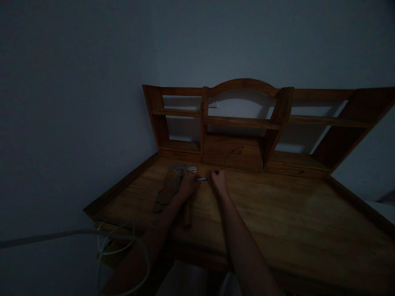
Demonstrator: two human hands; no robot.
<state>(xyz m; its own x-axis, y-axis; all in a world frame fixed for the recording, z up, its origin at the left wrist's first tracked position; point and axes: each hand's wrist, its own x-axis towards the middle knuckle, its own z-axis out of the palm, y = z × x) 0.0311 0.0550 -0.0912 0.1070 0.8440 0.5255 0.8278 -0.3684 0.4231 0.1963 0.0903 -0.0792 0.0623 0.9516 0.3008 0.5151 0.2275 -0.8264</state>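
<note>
In the dim head view, my left hand point(189, 183) is closed around a small, slim shiny metal piece point(202, 179), whose tip points right towards my other hand. Its exact kind is too dark to tell. My right hand point(218, 180) is curled into a fist just right of that tip, a small gap apart; whatever its fingers hold, if anything, is hidden. Under and beside my left wrist lies what looks like a hammer, with a wooden handle point(187, 218) and a grey metal head point(191, 168). A crumpled brown-grey cloth or glove point(169, 187) lies left of it.
The wooden desk point(277, 213) has a raised edge on both sides. A wooden shelf unit point(242, 121) stands along its back, with cubbies and a closed middle panel. Loose white cables point(123, 236) loop over the front left corner, near my left forearm.
</note>
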